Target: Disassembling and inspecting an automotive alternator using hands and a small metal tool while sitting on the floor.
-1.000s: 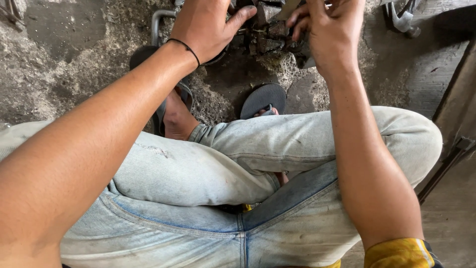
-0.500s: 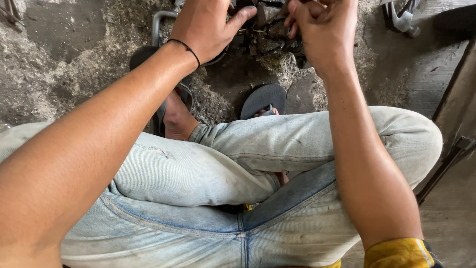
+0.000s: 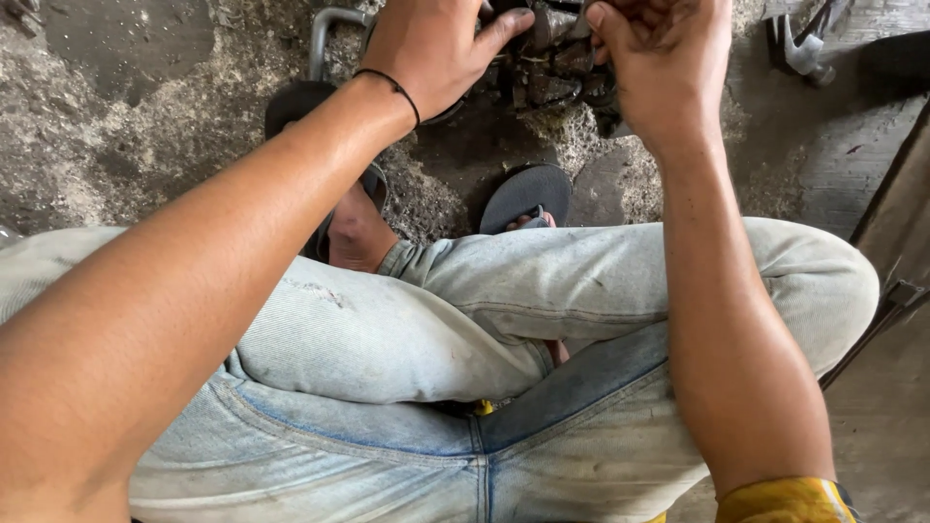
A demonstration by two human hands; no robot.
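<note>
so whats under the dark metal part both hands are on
Grey, sawdust-strewn floor shows below the dark metal part. Left hand and right hand cover its sides; its underside is hidden.

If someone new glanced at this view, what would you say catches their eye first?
Two bare forearms reach forward over pale, worn jeans. At the top edge the left hand, a thin black band at its wrist, and the right hand grip a dark, greasy metal assembly on the gritty concrete floor. Grey sandals sit just below, and a hammer lies top right.
</note>
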